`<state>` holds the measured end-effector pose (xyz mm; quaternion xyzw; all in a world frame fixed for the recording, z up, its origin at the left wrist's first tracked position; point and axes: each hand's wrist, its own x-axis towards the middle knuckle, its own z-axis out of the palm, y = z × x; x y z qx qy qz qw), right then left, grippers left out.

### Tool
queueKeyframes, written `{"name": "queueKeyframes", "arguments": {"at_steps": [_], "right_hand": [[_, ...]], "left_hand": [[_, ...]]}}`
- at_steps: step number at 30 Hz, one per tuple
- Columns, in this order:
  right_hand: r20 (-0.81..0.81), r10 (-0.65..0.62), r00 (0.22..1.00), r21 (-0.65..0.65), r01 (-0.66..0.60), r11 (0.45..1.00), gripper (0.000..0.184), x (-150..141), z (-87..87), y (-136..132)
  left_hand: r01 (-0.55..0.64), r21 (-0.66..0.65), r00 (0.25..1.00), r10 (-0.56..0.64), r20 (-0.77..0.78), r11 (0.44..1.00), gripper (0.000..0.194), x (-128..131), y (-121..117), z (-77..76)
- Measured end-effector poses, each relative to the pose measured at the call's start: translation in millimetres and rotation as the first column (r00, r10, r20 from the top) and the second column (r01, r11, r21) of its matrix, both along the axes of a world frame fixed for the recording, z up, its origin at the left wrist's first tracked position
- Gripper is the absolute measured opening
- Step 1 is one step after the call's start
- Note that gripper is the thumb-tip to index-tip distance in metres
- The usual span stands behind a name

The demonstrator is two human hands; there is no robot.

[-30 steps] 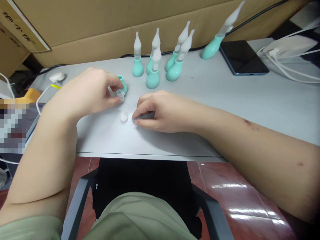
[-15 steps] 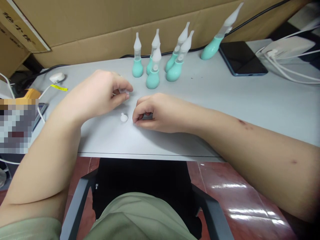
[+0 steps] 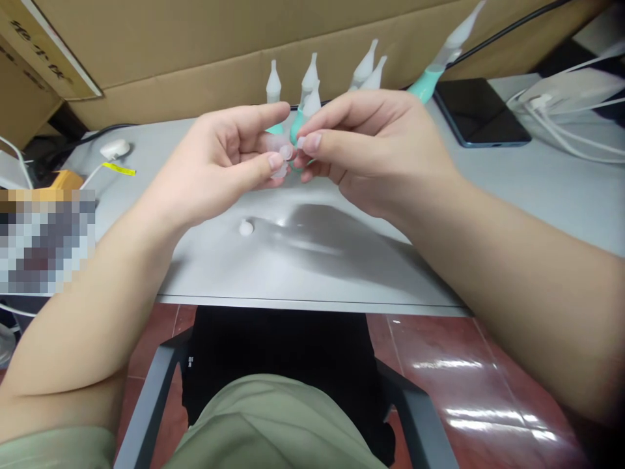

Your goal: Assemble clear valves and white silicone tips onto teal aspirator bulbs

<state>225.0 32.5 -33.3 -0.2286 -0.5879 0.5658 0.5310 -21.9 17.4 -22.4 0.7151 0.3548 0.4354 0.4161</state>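
My left hand (image 3: 215,159) is closed around a small clear plastic tube (image 3: 285,154), its open round end turned toward me. Close beside it, my right hand (image 3: 374,146) pinches a tiny whitish piece (image 3: 301,142) between thumb and forefinger; its exact shape is hidden. Both hands hover above the grey table (image 3: 219,267), fingertips almost meeting. On the table below lies a small white plug-like part (image 3: 247,227). Behind the hands stand several nasal aspirators with white tips (image 3: 274,81) and mint-green bulbs, partly covered by my fingers.
Another nasal aspirator (image 3: 426,85) leans at the back right, near a dark phone (image 3: 481,112). White cables (image 3: 541,107) lie beyond it. Cardboard (image 3: 195,52) walls the back edge. A white plug-like device (image 3: 115,149) and a yellow object (image 3: 67,182) are at left.
My right hand has risen from the tabletop to beside my left, now with a tiny whitish piece pinched. The left hand has lifted and turned, showing the clear tube.
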Motion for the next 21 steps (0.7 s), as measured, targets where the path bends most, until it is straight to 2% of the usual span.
{"name": "queueKeyframes", "arguments": {"at_steps": [3, 8, 12, 21], "right_hand": [[-0.022, -0.010, 1.000, 0.018, 0.010, 1.000, 0.033, -3.2, -5.1, -1.2], [-0.037, -0.083, 0.996, 0.091, 0.086, 0.992, 0.034, -5.4, -8.3, 0.6], [-0.044, -0.057, 0.997, 0.098, 0.061, 0.993, 0.031, -4.7, -7.5, 0.5], [-0.085, -0.012, 0.996, 0.069, 0.017, 0.997, 0.032, -3.3, -7.4, 1.7]], "left_hand": [[0.044, -0.004, 0.997, -0.043, 0.063, 0.999, 0.051, 4.6, 1.9, -1.3], [-0.032, -0.051, 0.991, 0.038, 0.131, 0.998, 0.036, 12.7, -3.6, -0.9], [-0.010, -0.041, 0.987, 0.016, 0.161, 0.999, 0.026, 14.0, -6.8, -0.9], [-0.118, -0.047, 0.990, 0.121, 0.075, 0.992, 0.032, 17.7, -11.1, 2.4]]}}
